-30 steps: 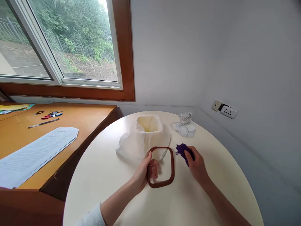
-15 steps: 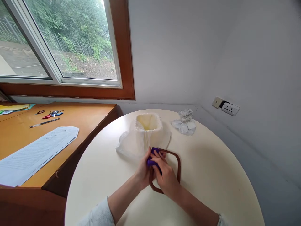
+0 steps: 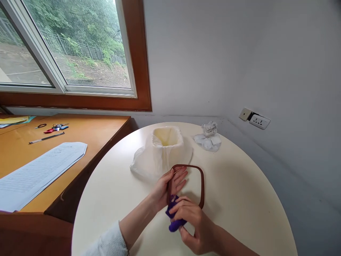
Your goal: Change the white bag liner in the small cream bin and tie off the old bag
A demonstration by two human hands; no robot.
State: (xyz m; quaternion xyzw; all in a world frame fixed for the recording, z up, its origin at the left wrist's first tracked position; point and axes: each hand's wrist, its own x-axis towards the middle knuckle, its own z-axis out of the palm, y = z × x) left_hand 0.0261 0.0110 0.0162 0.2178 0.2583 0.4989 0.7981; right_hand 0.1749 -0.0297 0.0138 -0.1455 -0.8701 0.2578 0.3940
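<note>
A brown rounded-square frame (image 3: 202, 185) is held up over the round table by my left hand (image 3: 166, 186). The thumb presses on its upper left corner, while the other fingers stretch out behind its opening. My right hand (image 3: 193, 220) grips a crumpled purple cloth (image 3: 176, 225) at the lower left part of the frame. The cloth covers that part of the rim, and the frame's lower edge is hidden behind cloth and fingers. Just beyond my hands stands a bin lined with a translucent white plastic bag (image 3: 167, 151); the bag's loose side spreads over the tabletop.
A knotted white plastic bag (image 3: 209, 137) lies at the back right of the round white table (image 3: 239, 199). To the left, a wooden desk (image 3: 106, 133) holds paper sheets (image 3: 45, 170), a pen (image 3: 46, 138) and keys (image 3: 56, 128). Wall sockets (image 3: 259, 121) are at right.
My right hand and the purple cloth have slid down the left side of the frame towards me. The fingers of my left hand have opened out behind the frame.
</note>
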